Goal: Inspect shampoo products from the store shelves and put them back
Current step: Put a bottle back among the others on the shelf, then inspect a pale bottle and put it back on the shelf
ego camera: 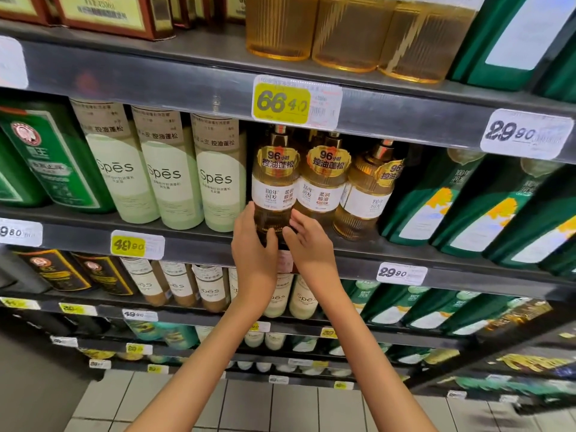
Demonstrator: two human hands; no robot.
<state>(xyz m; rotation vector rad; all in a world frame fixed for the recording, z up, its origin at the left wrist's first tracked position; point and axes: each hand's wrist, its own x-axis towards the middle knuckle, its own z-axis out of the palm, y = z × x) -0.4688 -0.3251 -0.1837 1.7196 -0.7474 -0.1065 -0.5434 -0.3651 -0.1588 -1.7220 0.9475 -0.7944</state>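
Note:
An amber shampoo bottle (274, 185) with a gold pump, a white label and a gold "96" badge stands upright on the middle shelf (193, 241), leftmost in a row of three alike. My left hand (254, 249) wraps its lower left side, thumb across the front. My right hand (308, 244) presses its lower right side, fingers reaching between it and the second amber bottle (322, 185). The bottle's base is hidden behind my hands, so I cannot tell whether it rests on the shelf.
Pale green Spes bottles (218, 179) stand close on the left. A third amber bottle (364, 194) and dark green bottles (430, 201) fill the right. The upper shelf edge with a yellow 66.40 tag (282, 102) hangs just above the pumps. More stocked shelves lie below, over a tiled floor (249, 406).

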